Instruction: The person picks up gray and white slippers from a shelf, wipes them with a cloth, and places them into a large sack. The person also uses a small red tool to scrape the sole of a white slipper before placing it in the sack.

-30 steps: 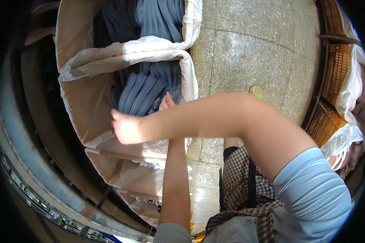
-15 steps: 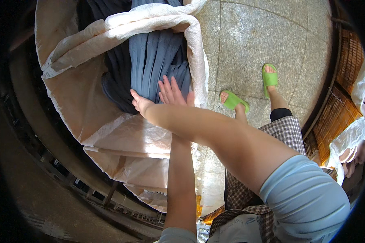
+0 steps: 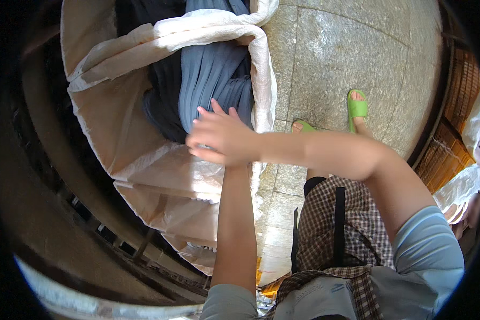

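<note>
A large off-white woven sack (image 3: pixel 109 122) stands at the left with its rim rolled over. Inside lie thick blue-grey textile strands (image 3: pixel 202 74), with darker strands (image 3: pixel 162 101) beside them. My right arm comes in from the right and crosses over my left wrist. My right hand (image 3: pixel 228 140), slightly blurred, has its fingers apart near the close end of the strands. Beneath it my left hand (image 3: pixel 217 108) is mostly hidden; extended fingertips show past the right hand, over the strands. Nothing is visibly held, and whether either hand touches the strands I cannot tell.
More sacks (image 3: pixel 160 205) line up nearer to me, and another (image 3: pixel 88 37) stands beyond. Dark machinery (image 3: pixel 48 176) runs along the left. Speckled floor tiles (image 3: pixel 325 58) lie to the right, under my green slippers (image 3: pixel 359 109). Orange crates (image 3: pixel 445 160) stand at the far right.
My right hand has moved right and a little nearer to me, now covering most of my left hand. My right elbow has swung outward. The view has shifted slightly.
</note>
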A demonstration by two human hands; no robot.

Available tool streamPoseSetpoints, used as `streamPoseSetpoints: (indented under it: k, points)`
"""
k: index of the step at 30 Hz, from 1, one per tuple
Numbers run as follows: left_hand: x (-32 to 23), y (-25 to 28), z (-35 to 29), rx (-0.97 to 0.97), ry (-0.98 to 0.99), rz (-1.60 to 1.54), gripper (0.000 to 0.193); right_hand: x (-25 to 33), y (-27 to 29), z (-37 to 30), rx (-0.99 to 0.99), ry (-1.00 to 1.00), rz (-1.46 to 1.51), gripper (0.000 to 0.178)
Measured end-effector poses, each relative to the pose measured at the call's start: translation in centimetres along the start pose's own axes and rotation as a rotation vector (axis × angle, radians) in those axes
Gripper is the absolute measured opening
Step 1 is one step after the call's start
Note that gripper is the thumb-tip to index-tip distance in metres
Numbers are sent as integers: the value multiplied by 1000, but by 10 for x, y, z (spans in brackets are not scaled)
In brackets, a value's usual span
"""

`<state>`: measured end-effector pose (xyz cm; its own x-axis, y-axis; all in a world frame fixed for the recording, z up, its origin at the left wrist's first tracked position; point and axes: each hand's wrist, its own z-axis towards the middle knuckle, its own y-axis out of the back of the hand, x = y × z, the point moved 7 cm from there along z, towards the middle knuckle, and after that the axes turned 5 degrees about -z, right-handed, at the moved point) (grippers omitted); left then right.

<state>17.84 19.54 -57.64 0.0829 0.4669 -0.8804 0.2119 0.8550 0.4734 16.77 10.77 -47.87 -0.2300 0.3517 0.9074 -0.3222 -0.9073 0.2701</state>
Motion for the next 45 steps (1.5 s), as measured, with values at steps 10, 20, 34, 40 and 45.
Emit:
streamPoseSetpoints:
  k: [10, 20, 34, 40, 45]
  points:
    - [-118, 11, -35, 255, 60, 711, 66, 112, 143, -190, 705, -81, 247, 15]
    - [-447, 182, -69, 26, -388, -43, 68, 148, 275, -141, 691, -470, -289, 15]
    - [-224, 597, 160, -609, 254, 73, 50, 172, 256, -92, 687, -593, -567, 18]
    - [-177, 666, 206, -801, 380, -556, 24, 178, 215, -76, 680, -504, -557, 15]
    - [-179, 628, 248, -913, 405, -1252, 24, 178, 198, -55, 625, -475, -529, 13]
